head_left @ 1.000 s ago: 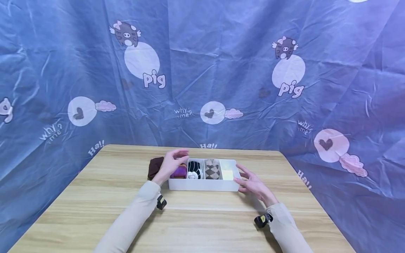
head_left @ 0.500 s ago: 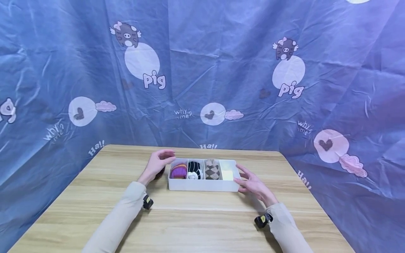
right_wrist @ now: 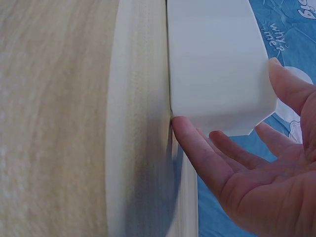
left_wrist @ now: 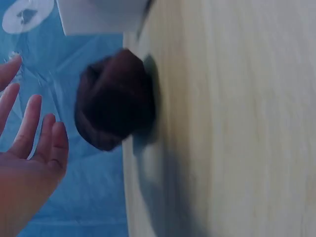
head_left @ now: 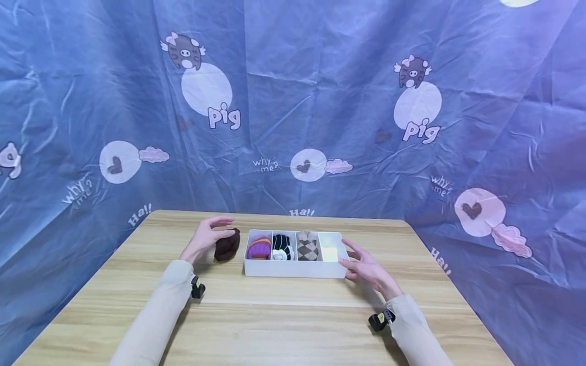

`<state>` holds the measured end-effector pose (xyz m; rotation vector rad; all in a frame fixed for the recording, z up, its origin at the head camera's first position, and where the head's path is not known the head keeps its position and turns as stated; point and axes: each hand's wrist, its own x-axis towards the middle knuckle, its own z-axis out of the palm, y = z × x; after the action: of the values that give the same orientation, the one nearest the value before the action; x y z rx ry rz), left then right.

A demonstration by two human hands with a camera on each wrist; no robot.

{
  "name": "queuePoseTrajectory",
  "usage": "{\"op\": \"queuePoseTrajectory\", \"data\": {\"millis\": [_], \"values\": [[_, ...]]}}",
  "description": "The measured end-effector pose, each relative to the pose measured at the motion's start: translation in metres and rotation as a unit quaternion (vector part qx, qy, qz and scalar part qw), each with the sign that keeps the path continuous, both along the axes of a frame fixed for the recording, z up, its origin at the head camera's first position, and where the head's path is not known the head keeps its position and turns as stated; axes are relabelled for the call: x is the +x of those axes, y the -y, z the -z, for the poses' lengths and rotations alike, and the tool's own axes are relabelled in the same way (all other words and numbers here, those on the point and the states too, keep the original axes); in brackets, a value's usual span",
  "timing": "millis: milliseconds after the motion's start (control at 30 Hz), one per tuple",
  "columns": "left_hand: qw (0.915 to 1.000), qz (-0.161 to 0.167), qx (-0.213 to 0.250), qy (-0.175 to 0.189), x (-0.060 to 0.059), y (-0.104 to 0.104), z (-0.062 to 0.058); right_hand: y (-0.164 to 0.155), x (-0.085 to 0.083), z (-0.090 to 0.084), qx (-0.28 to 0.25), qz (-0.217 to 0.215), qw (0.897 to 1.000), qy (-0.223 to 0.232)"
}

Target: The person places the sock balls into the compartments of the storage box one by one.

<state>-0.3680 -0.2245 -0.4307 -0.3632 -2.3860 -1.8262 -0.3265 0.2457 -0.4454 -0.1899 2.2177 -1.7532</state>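
The left hand (head_left: 204,239) hovers above the surface (head_left: 274,320) with its fingers spread and relaxed, holding nothing. In the left wrist view the fingers (left_wrist: 34,128) stand straight and apart from the dark brown rolled sock (left_wrist: 114,100), with a gap between them. That sock (head_left: 227,244) lies on the surface just beside the hand, on its inner side, between the hand and the white divided box (head_left: 293,268). The sock is near the box's left end but does not touch it.

The right hand (head_left: 366,268) lies open at the right end of the box, fingers straight and slightly fanned. In the right wrist view the thumb (right_wrist: 195,148) rests against the lower edge of the box wall (right_wrist: 212,64) where it meets the surface, and another finger (right_wrist: 289,91) touches the far corner; the remaining fingers lie just under the end wall.

Out from that hand, the box's compartments run in a row: nearest is one holding something pale yellow (head_left: 329,252), then a grey and brown argyle sock (head_left: 307,247), then a black and white striped sock (head_left: 281,246), and farthest a purple and orange sock (head_left: 259,248). Both forearms wear cream sleeves (head_left: 155,320) with small black wrist cameras. A blue cartoon-printed sheet (head_left: 293,112) hangs behind the surface.
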Motion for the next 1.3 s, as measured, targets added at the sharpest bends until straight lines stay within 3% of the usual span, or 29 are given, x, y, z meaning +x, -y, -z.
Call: {"op": "queuePoseTrajectory", "data": {"millis": [200,567,1100,1300], "values": [[0.9992,0.004,-0.03,0.026,-0.012,0.006,0.015,0.0,-0.001,0.001,-0.008,0.003,1.0,0.003],[0.9967,0.011,-0.044,0.068,-0.026,-0.003,0.025,0.001,-0.001,0.003,-0.002,0.005,1.0,0.004],[0.9922,-0.003,-0.098,0.077,-0.026,-0.002,0.031,-0.001,-0.001,0.002,-0.003,0.002,1.0,0.004],[0.9924,-0.004,-0.092,0.081,-0.023,0.0,0.03,0.0,0.0,0.003,-0.003,0.005,1.0,0.004]]}}
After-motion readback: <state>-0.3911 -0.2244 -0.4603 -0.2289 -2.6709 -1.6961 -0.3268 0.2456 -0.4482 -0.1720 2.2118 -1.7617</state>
